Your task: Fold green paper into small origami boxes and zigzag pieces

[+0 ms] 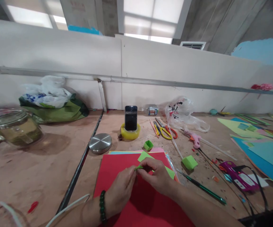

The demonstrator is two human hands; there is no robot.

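Note:
Over a stack topped with red paper [112, 164], my left hand [122, 187] and my right hand [156, 176] meet and pinch a small folded green paper [138, 167] between their fingertips. A dark green bead bracelet [102, 206] circles my left wrist. Flat green paper [170, 171] lies on the red sheet, partly behind my right hand. Just beyond the stack sits a small open green paper box [148, 145]. Another green paper shape [190, 162] is at the end of a white stick, right of the stack.
A phone [131, 118] stands in a yellow tape roll [129, 131]. Left are a metal lid [100, 143] and a glass pot [15, 127]. Scissors [166, 132], a pink glue gun [195, 139], a green cutter [204, 188], a purple device [240, 176] and coloured sheets [266, 154] lie right.

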